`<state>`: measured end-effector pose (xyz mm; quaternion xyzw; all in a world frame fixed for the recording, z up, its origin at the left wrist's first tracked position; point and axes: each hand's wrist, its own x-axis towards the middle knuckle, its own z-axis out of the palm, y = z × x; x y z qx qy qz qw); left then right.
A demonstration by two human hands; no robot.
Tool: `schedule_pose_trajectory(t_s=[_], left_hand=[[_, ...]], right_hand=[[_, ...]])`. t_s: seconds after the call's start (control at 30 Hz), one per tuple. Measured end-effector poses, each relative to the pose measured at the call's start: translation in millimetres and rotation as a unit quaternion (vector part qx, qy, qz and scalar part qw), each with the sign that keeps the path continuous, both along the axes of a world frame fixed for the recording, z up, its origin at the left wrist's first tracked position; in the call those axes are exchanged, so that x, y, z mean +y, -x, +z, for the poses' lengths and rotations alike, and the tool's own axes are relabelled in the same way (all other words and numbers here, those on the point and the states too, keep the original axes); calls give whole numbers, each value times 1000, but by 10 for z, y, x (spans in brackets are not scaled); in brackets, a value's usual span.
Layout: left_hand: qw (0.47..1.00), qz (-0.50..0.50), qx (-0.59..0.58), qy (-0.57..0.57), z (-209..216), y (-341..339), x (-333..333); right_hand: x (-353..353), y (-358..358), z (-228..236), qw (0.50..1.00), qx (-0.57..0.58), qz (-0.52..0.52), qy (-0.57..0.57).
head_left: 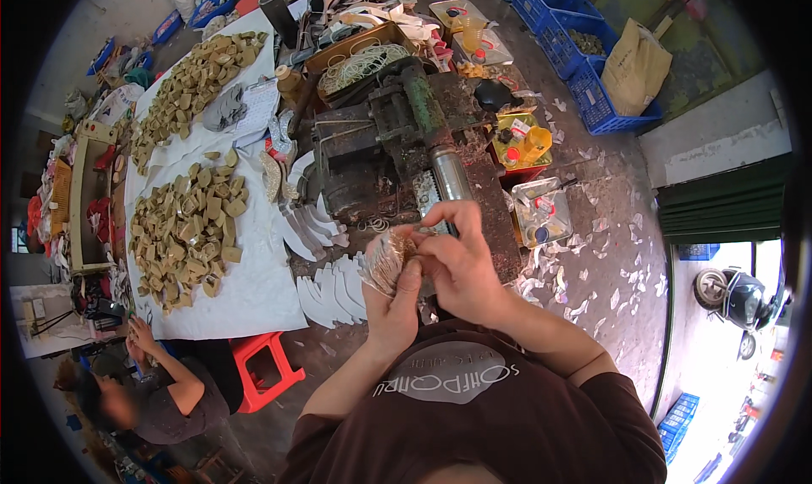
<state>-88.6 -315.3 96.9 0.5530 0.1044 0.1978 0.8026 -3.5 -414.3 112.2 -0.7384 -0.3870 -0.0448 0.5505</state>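
Note:
In front of my chest, my left hand (394, 308) is closed around a bundle of thin pale gold, shiny strips (386, 262), thumb pressed on its near side. My right hand (467, 268) is closed too, its thumb and fingers pinching the bundle's right edge. What exactly the strips are cannot be made out. Just beyond my hands stands a dark, greasy machine (385, 146) with a green-painted arm and a bright metal roller (451, 178). Curved white pieces (337, 291) lie fanned out left of my left hand, with similar ones (302, 230) farther back.
Left, a white-covered table (262, 302) bears heaps of small olive-brown blocks (190, 235). A red stool (264, 374) and a seated person (173, 391) are near it. Right of the machine stand tins (541, 213) and a yellow cup (534, 144); blue crates (592, 95) and scraps lie beyond.

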Motion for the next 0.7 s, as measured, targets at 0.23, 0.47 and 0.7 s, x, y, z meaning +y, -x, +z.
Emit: schedule_pose_trajectory(t_s=[0.23, 0.47, 0.7], left_hand=[[977, 56, 196, -63, -188, 75, 492], [855, -137, 118, -487, -177, -103, 135], [908, -106, 117, -387, -241, -95, 130]], right_hand=[[-760, -874, 207, 985, 31, 0, 167], [-830, -993, -146, 933, 76, 64, 346], [-626, -843, -277, 977, -1, -51, 209]])
